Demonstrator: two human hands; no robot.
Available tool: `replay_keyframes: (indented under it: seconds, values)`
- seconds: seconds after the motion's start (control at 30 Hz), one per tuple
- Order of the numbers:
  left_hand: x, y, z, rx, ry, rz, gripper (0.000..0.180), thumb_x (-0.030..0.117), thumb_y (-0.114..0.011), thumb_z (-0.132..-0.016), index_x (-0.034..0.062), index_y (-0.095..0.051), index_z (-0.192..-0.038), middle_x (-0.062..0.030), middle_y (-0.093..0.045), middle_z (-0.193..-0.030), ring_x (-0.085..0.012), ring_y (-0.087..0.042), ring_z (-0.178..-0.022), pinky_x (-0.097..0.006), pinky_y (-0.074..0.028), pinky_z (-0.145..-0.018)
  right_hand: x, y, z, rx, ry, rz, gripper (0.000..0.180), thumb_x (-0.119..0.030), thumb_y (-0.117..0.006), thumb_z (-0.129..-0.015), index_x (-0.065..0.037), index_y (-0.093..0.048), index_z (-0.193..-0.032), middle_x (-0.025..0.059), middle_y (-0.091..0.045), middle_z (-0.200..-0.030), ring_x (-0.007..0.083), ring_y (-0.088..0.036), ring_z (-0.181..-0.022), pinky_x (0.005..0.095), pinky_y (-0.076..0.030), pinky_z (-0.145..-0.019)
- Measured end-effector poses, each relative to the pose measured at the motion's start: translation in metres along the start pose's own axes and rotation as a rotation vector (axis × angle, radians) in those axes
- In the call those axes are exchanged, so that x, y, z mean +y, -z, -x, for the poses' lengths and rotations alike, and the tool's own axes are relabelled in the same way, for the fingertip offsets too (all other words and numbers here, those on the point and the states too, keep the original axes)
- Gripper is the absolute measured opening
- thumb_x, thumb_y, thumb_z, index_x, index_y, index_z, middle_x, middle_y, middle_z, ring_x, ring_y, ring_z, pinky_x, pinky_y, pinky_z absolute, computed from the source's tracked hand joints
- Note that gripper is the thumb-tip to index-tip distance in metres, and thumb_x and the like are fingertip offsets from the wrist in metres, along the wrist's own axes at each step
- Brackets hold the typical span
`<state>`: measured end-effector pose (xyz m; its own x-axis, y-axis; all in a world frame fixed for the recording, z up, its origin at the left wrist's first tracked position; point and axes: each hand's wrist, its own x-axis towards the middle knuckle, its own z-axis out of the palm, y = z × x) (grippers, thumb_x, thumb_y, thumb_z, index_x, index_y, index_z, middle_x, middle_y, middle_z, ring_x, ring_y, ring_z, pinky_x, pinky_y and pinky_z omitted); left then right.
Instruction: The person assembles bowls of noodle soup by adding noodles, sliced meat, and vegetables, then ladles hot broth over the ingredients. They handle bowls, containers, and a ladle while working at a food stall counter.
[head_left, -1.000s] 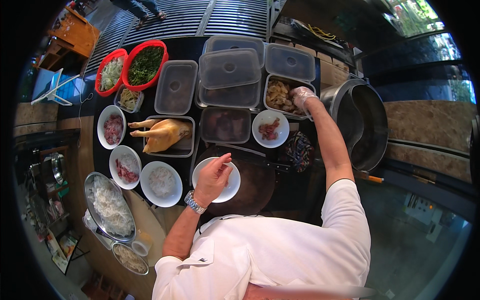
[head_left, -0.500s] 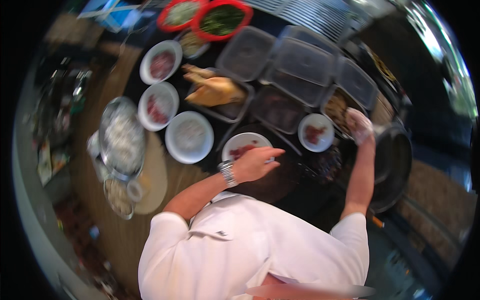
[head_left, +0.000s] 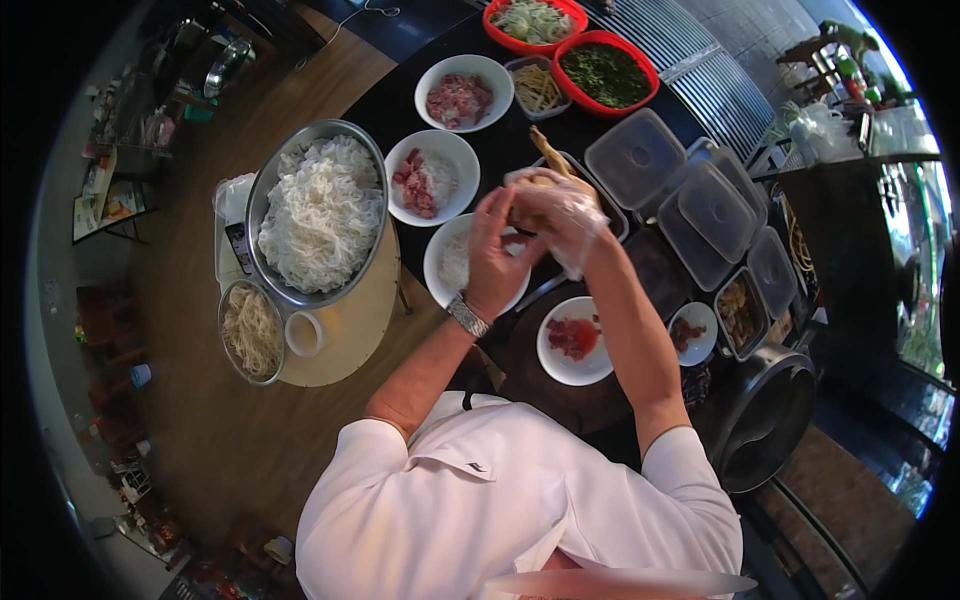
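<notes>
My right hand, in a clear plastic glove, is cupped around brown pieces of food, partly hidden by the fingers. Bare and wearing a metal watch, my left hand meets it there, its thumb and fingers apart in a curve. Both hands are over a white bowl of pale noodles and the near edge of a tub holding a yellowish plucked bird, which they partly cover. Closer to my body, a white bowl with red meat and red sauce stands on a round dark board.
Two white bowls of meat and noodles, red baskets of greens and sliced vegetables lie beyond. Lidded tubs, a tub of brown pieces and a large pot are right; a noodle basin is left.
My gloved right hand has come from the tub of brown pieces on the right to the middle. My left hand has moved up to it from the near bowl. The view has shifted.
</notes>
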<state>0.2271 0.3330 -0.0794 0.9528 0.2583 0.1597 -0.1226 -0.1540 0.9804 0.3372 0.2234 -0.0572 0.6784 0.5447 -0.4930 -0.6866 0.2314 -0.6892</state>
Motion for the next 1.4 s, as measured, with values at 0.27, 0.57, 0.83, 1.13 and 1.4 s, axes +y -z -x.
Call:
replay_keyframes:
  seconds: [0.27, 0.57, 0.83, 1.13, 1.4]
  values:
    - [-0.110, 0.093, -0.052, 0.245, 0.167, -0.002, 0.053, 0.000, -0.073, -0.091, 0.0016, -0.057, -0.142, -0.0063, -0.069, -0.119, -0.0105, -0.068, -0.096, -0.026, -0.057, -0.082, 0.060, -0.047, -0.153, -0.024, -0.285, 0.197, 0.035, -0.011, -0.076, -0.089, -0.001, -0.063, -0.120, 0.0091, -0.068, -0.100, 0.0188, -0.069, -0.085, 0.0320, -0.059, -0.073]
    - [-0.168, 0.115, -0.065, 0.215, 0.380, -0.180, 0.033, 0.011, -0.072, -0.089, -0.0040, -0.069, -0.119, -0.0122, -0.075, -0.102, -0.0170, -0.071, -0.089, -0.031, -0.055, -0.081, 0.067, -0.056, -0.208, 0.099, -0.265, 0.635, 0.050, -0.002, -0.070, -0.076, -0.005, -0.069, -0.126, 0.0103, -0.072, -0.100, 0.0215, -0.068, -0.085, 0.0317, -0.056, -0.073]
    - [-0.160, 0.119, -0.053, 0.175, 0.341, -0.420, 0.033, 0.007, -0.071, -0.082, -0.0044, -0.069, -0.114, -0.0191, -0.071, -0.099, -0.0314, -0.070, -0.091, -0.040, -0.055, -0.082, 0.089, -0.041, -0.225, 0.262, -0.081, 0.843, 0.040, -0.007, -0.068, -0.079, -0.008, -0.075, -0.119, 0.0096, -0.076, -0.098, 0.0184, -0.070, -0.085, 0.0333, -0.056, -0.077]
    - [-0.144, 0.119, -0.060, 0.133, 0.348, -0.432, 0.039, 0.004, -0.075, -0.079, -0.0021, -0.065, -0.115, -0.0181, -0.071, -0.095, -0.0334, -0.070, -0.088, -0.042, -0.054, -0.082, 0.078, -0.052, -0.204, 0.306, -0.001, 1.051, 0.042, -0.011, -0.068, -0.083, -0.009, -0.072, -0.124, 0.0112, -0.076, -0.106, 0.0202, -0.072, -0.091, 0.0330, -0.056, -0.085]
    - [-0.152, 0.116, -0.058, 0.082, 0.308, -0.448, 0.019, 0.001, -0.072, -0.080, 0.0003, -0.065, -0.098, -0.0180, -0.070, -0.090, -0.0383, -0.067, -0.085, -0.046, -0.054, -0.079, 0.075, -0.063, -0.182, 0.214, 0.091, 1.288, 0.035, -0.022, -0.068, -0.083, -0.012, -0.076, -0.115, 0.0195, -0.073, -0.114, 0.0354, -0.071, -0.104, 0.0401, -0.055, -0.096]
